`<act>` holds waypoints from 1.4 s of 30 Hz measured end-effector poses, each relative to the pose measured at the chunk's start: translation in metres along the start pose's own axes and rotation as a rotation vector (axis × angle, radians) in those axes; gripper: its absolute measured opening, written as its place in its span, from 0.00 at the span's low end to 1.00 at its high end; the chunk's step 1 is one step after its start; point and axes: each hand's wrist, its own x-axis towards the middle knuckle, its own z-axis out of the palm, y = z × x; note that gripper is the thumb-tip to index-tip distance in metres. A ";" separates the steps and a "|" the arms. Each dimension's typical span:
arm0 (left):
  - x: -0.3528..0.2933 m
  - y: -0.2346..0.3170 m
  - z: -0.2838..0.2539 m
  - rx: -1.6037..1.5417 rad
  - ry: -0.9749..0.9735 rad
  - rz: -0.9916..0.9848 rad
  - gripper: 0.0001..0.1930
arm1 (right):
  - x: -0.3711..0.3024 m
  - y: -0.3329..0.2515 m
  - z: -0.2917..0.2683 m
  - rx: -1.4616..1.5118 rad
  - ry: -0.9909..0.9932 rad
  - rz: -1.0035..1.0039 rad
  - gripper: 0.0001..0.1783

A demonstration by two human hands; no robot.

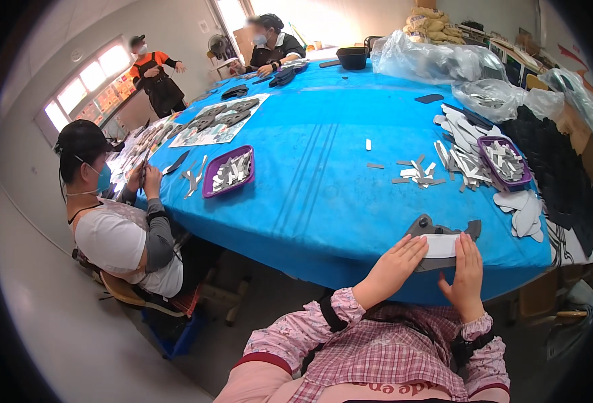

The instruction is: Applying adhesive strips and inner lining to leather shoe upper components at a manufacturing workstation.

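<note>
At the table's near edge lies a dark grey shaped piece (425, 223) that looks like a soft shoe part, with a white strip (442, 246) across it. My left hand (401, 260) rests its outstretched fingers on the strip's left end. On the right end lie the straight fingers of my right hand (467, 274), its thumb held apart below. Neither hand is closed round the piece. My fingers cover the strip's ends and part of the grey piece.
A blue-covered table (323, 168) spreads ahead. Loose white and grey strips (418, 172) lie beyond my hands. Purple baskets (208, 176) (526, 178) hold more strips. White oval pieces (519, 209) and stacked black pieces (551, 161) sit at right. A co-worker (112, 221) sits at left.
</note>
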 end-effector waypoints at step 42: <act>0.025 0.031 -0.078 -0.890 0.295 -0.566 0.20 | 0.041 -0.038 -0.038 1.369 0.599 0.567 0.13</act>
